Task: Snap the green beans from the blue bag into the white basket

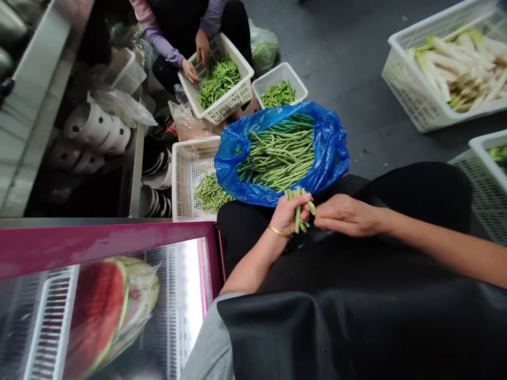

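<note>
Over my lap, my left hand is closed around a small bunch of short long bean pieces. My right hand is closed right beside it, its fingertips at the end of one bean in that bunch. Just beyond my hands a blue plastic bag lies open, full of whole long beans. To its left stands a white basket with broken long bean pieces at the bottom.
Opposite me, a co-worker's hands are at a white basket of green pods. A smaller basket stands near it. At right is a crate of pale stalks. A glass-topped fridge with cut watermelon borders my left side.
</note>
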The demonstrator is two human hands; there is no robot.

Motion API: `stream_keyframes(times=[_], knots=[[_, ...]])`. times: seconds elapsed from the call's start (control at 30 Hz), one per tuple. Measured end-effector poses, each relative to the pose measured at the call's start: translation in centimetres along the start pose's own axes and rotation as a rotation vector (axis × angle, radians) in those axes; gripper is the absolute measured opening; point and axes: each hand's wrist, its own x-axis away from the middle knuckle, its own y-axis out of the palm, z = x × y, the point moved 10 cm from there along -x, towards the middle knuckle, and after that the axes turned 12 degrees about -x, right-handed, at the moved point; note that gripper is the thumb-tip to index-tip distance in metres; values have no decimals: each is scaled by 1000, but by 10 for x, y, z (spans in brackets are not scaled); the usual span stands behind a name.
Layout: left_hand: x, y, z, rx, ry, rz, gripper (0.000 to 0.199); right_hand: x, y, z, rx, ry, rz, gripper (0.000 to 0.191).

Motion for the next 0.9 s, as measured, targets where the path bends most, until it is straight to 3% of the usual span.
stream_keyframes(times=[0.1, 0.17, 0.27, 0.37, 0.43, 0.57, 0.67, 0.77, 0.9], knots=[[-6, -6, 0, 138, -26, -50, 22, 19, 20, 16, -253, 213, -322, 54], [-9, -17, 9, 235, 18, -51, 20, 30, 13, 49, -111, 454, -391, 54], [-14, -27, 17, 319, 49, -75, 22, 15, -35, 91, 290, 610, -245, 56], [-18, -33, 14, 353, 21, -70, 18, -32, -95, 119, 472, 599, 74, 56], [-19, -36, 11, 337, -11, -50, 14, -59, -128, 147, 589, 687, 257, 53], [-19, -39, 14, 320, 7, -43, 24, -101, -135, 202, 597, 796, 200, 39], [-21, -35, 15, 293, 1, -84, 31, -105, -147, 196, 596, 717, 307, 29], [-25, -40, 16, 212, 11, -19, 39, -89, -166, 158, 611, 583, 482, 27], [-25, -49, 28, 132, 134, 136, 33, -61, -173, 101, 516, 382, 660, 29]])
